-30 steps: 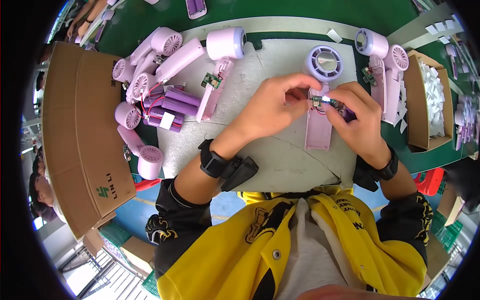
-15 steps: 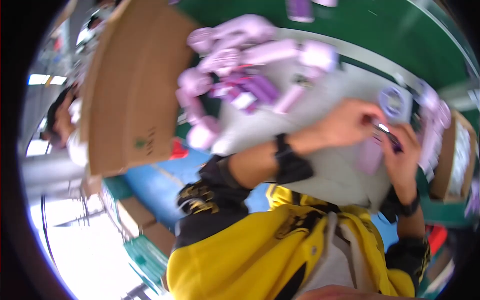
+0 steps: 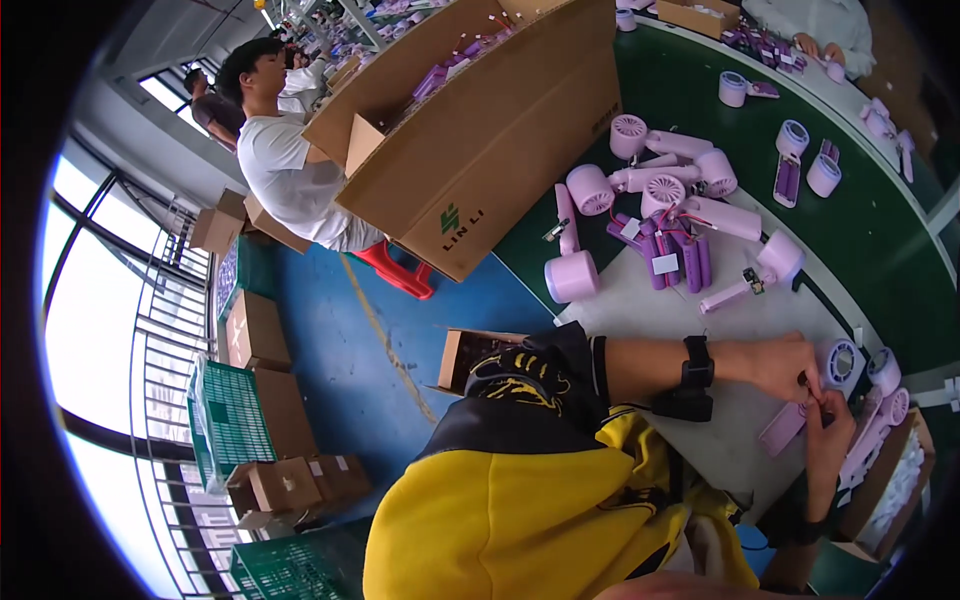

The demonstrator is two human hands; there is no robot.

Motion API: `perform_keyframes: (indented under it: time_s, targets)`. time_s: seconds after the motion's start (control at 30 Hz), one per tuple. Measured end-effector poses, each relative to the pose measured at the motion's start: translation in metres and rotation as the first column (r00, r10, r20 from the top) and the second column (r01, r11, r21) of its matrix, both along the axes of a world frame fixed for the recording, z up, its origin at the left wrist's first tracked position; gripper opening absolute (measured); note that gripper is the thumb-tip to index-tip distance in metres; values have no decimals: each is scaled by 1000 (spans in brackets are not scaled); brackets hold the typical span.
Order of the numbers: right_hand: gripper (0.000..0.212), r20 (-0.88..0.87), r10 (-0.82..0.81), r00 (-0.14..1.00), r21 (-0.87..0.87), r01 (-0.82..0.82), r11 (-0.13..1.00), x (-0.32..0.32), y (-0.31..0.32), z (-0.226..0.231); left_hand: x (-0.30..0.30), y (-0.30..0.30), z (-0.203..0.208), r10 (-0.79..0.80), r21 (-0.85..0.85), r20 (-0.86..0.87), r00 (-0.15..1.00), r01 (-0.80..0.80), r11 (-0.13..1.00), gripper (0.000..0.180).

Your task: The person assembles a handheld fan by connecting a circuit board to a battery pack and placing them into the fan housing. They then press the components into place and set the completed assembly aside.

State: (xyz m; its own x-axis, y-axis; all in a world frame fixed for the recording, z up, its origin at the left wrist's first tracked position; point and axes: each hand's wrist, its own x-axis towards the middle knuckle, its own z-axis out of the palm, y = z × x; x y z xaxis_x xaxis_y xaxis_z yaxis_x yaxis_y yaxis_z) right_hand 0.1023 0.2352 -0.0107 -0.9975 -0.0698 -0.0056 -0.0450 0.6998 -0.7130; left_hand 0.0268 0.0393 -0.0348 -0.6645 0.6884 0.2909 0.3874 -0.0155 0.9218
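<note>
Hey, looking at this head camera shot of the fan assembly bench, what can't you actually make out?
- Head view: the small part between the left hand and right hand is too small and covered by fingers.
- The pink fan handle is partly hidden under both hands.
- The box of white parts is cut off and bent by the fisheye rim.

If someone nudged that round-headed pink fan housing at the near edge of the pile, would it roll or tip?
The pink fan housing would probably roll a little, since its head looks round. It looks like hollow moulded plastic, so likely light and stiff. Its long handle should stop it rolling far.
</note>
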Motion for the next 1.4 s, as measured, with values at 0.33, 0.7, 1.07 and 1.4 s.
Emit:
perform_keyframes:
  time_s: [0.33,0.7,1.07,1.4]
  targets:
    - [26,94,171,981,-85,-164,983,5,17,25,-12,4,-5,37,-51,37,999,-35,998,22]
    - [30,436,-195,878,-14,223,975,0,31,35,-24,6,-22,19,-13,35,999,-19,1000,33]
    - [11,-145,194,970,445,-111,889,20,23,23,-16,6,-12,101,-93,144,984,-88,992,34]
    - [12,-134,285,949,594,-153,790,19,13,17,-13,5,-9,110,-107,165,980,-93,990,33]
